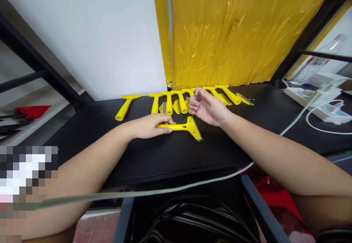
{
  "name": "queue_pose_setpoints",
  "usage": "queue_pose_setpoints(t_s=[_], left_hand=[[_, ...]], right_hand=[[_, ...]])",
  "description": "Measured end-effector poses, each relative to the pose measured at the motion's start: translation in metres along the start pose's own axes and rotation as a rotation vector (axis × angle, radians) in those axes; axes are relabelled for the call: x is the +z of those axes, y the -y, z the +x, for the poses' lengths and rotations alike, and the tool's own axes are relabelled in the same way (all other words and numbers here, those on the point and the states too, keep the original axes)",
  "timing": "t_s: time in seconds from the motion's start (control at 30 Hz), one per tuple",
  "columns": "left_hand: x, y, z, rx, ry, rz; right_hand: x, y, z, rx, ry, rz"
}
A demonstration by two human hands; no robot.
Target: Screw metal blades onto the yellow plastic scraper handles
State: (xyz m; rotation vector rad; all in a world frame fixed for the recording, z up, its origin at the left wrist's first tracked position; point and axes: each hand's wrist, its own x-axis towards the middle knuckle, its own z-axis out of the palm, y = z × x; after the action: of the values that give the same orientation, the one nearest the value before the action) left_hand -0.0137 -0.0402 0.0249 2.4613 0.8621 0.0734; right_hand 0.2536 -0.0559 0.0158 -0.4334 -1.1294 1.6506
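Note:
My left hand [154, 125] is wrapped round the handle of a yellow scraper [180, 127], which lies on the black table with its wide blade end to the right. In my right hand [210, 108] is a small screwdriver [198, 98] with a dark handle, mostly covered by my fingers. Its thin shaft points down to the upper screw hole in the scraper's head. Behind my hands, several more yellow scrapers [180, 102] lie in a row, some with loose yellow blade pieces among them. One scraper [123, 107] sits apart at the left.
A white panel [110, 33] and a yellow wrapped surface [233, 26] stand along the table's back. White electrical devices [324, 105] with cables lie at the right, near a clear plastic bottle [316, 61]. A pale cable [165, 190] crosses in front of the table [154, 162].

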Motion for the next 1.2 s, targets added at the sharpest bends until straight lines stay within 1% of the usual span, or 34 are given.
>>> queue_pose_setpoints(t_s=[0.13, 0.3, 0.47, 0.63, 0.77, 0.87, 0.97, 1.03, 1.2], left_hand=[[-0.0003, 0.0004, -0.0004, 0.003, 0.0, 0.007], [0.0001, 0.0013, -0.0001, 0.007, 0.003, 0.007], [0.0003, 0.0014, 0.0005, 0.011, 0.004, 0.009], [-0.0001, -0.0001, 0.0, -0.001, 0.008, 0.0], [-0.0002, -0.0006, -0.0003, 0.003, 0.001, 0.006], [0.0003, 0.0003, 0.0, 0.005, 0.003, 0.014], [0.0007, 0.0013, 0.0004, 0.01, 0.0, 0.018], [0.0008, 0.0012, 0.0005, 0.005, 0.002, 0.018], [0.0007, -0.0001, 0.0006, 0.01, -0.003, 0.013]], right_hand=[[0.0009, -0.0007, -0.0002, -0.038, 0.009, -0.04], [-0.001, -0.0018, 0.0034, -0.046, -0.006, -0.074], [-0.0023, -0.0045, 0.0044, -0.021, 0.047, -0.047], [-0.0011, -0.0049, 0.0026, -0.057, 0.078, -0.04], [-0.0026, -0.0022, 0.0065, -0.081, 0.048, -0.1], [-0.0012, -0.0014, 0.0077, -0.034, 0.025, -0.124], [0.0026, -0.0028, 0.0054, -0.001, -0.015, -0.103], [0.0041, -0.004, 0.0039, -0.014, -0.028, -0.087], [0.0022, -0.0039, 0.0061, -0.063, -0.01, -0.095]])
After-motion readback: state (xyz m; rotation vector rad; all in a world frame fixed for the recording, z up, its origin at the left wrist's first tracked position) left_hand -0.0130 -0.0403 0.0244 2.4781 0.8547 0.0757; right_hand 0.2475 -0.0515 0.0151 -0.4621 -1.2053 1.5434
